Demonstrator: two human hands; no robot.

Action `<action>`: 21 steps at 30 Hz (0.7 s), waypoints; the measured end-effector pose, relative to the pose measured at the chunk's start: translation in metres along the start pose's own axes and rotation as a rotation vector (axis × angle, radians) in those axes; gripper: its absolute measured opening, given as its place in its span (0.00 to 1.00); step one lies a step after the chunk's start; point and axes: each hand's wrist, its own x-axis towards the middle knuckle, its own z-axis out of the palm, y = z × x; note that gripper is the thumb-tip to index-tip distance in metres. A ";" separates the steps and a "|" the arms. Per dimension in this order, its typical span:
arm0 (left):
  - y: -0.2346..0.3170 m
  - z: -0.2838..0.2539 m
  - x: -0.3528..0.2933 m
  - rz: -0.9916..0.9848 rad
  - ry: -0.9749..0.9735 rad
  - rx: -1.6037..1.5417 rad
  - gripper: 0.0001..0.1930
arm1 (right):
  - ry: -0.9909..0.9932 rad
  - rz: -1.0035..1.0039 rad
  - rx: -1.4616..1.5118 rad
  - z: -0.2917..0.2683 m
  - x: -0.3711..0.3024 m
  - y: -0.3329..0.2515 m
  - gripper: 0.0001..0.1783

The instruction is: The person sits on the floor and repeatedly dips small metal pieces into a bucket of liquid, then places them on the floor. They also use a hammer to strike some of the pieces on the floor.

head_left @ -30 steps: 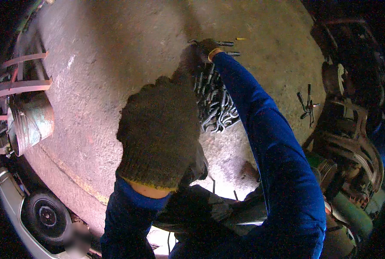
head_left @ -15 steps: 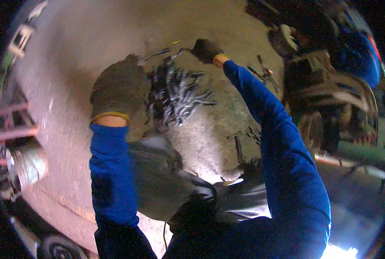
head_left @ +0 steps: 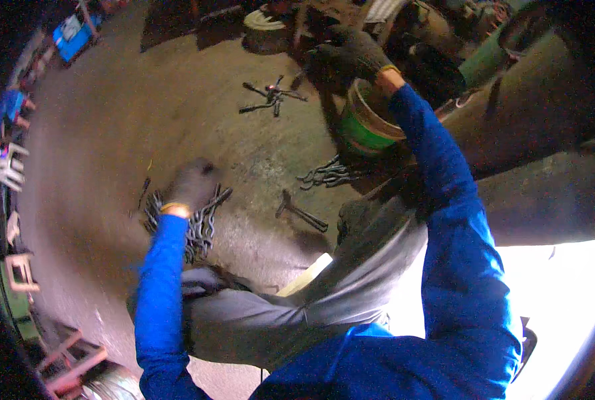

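Observation:
My left hand (head_left: pixel 194 183), in a dark grey glove with a yellow cuff, is low over a pile of twisted dark metal rods (head_left: pixel 201 233) on the floor. Blur hides its fingers. Reaching far forward, my right hand (head_left: pixel 354 55), gloved alike, is above and beyond a green bucket (head_left: pixel 371 130) with a pale rim. Its fingers are bent together near a dark, thin shape that merges with the shadow. A smaller bunch of twisted rods (head_left: pixel 331 175) lies beside the bucket. Nearer to me lies a hammer-like tool (head_left: pixel 302 212).
A metal piece with several spread arms (head_left: pixel 273 97) lies on the concrete floor farther off. Dark machinery (head_left: pixel 431 67) stands at the far right. White plastic stools (head_left: pixel 7 167) and a reddish frame (head_left: pixel 74 363) line the left side. My grey-trousered leg (head_left: pixel 357 267) is bent below.
The view has swung to the right, bringing the green bucket into sight. My right hand has gone from beside the rod pile to beyond the bucket; my left hand is now over the pile.

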 end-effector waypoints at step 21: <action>0.270 0.268 0.242 -0.049 -0.052 -1.064 0.37 | 0.042 0.492 -0.269 -0.035 -0.168 0.159 0.14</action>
